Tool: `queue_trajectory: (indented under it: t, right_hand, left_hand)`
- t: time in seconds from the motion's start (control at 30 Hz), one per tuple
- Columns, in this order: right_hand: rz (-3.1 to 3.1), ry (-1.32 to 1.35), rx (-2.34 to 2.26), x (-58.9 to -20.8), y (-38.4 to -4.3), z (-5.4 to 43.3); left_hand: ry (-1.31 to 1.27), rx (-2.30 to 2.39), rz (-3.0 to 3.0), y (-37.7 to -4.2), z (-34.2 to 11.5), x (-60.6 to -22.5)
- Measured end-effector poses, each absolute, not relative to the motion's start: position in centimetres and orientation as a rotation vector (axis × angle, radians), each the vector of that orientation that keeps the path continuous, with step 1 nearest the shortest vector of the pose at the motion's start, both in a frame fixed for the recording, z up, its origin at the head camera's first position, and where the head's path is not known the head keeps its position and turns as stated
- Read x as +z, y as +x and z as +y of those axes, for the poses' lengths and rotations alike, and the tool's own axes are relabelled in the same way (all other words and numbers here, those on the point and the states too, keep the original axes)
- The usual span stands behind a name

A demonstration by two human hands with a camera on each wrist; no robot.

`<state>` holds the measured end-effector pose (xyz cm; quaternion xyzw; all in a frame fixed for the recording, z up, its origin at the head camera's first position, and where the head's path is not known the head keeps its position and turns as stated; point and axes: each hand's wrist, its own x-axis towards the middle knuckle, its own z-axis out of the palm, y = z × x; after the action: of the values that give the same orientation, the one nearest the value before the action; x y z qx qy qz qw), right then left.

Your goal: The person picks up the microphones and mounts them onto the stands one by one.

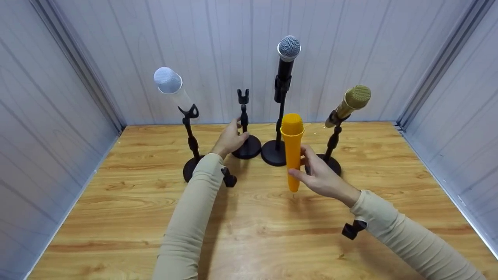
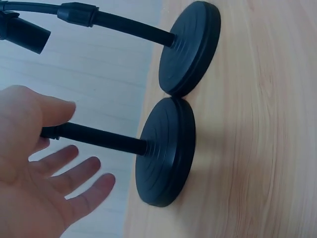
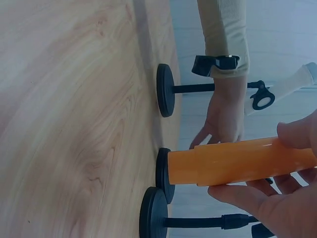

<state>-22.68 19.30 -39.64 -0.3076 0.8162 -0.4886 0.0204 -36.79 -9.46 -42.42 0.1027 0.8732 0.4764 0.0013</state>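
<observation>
My right hand [image 1: 322, 175] grips an orange microphone [image 1: 292, 149] by its handle and holds it upright above the table, grille at the top. In the right wrist view the orange microphone [image 3: 237, 161] shows its plain lower end, thumb and fingers on either side. At the back, my left hand [image 1: 230, 139] is beside a short black microphone stand [image 1: 244, 120] whose clip on top holds no microphone. The left wrist view has this stand's pole [image 2: 104, 139] passing between the thumb and the loosely spread fingers of my left hand [image 2: 44, 163].
A white microphone [image 1: 169, 81] leans in a stand on the left. One with a silver grille [image 1: 289, 48] stands tall at back centre, its base [image 1: 273, 153] close beside the short stand's. A gold microphone [image 1: 356, 97] tilts on the right. Pale panel walls [image 1: 218, 50] enclose the wooden table [image 1: 128, 217].
</observation>
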Motion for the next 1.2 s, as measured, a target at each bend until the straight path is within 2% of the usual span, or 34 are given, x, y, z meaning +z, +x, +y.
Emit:
queue_trajectory:
  t: [0.2, 0.37, 0.77, 1.2]
  right_hand:
    - [2.532, -0.974, -1.497, -39.6, -22.4, 19.3]
    - [2.526, -0.991, -1.492, -39.6, -22.2, 19.2]
    - [2.533, -0.978, -1.504, -39.3, -22.1, 19.2]
    - [2.534, -1.009, -1.517, -38.7, -22.5, 19.0]
  left_hand:
    - [0.29, 1.876, 2.515, -37.1, -8.7, -42.6]
    - [0.261, 1.98, 2.428, -37.0, -8.3, -42.5]
    - [0.338, 1.78, 2.626, -36.4, -8.5, -42.1]
    - [0.486, 1.365, 2.763, -32.0, -9.6, -42.2]
